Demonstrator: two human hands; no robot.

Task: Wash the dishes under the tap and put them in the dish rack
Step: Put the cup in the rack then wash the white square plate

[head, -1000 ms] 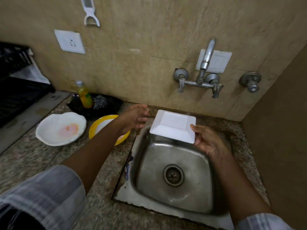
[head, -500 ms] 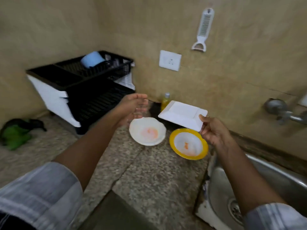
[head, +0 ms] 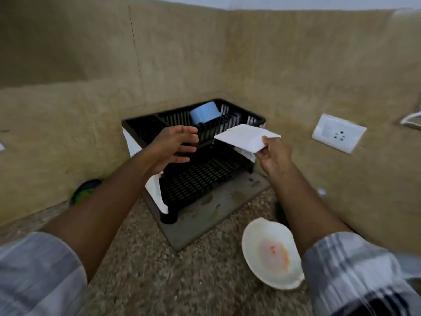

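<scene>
Left hand (head: 174,144) hangs w/ fingers spread, holding nothing, just in front of the black dish rack (head: 241,124). To its right, the right hand (head: 274,156) pinches one corner of the white square plate (head: 245,137), tilted over the rack's right end. Risk: wet one-corner pinch may slip & drop the plate before it's slotted; stained white plate (head: 271,253) below the right forearm isn't washed yet.

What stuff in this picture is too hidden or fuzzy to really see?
Head view only:
- Green thing by the wall: the left arm hides part of it and it is blurred, so I cannot tell what it is.
- White object hanging on the wall: cut off by the right edge.
- Dish rack: the left hand and the white square plate in the right hand cover part of its top tier.
- Round stained plate: the right arm hides its far edge.
</scene>
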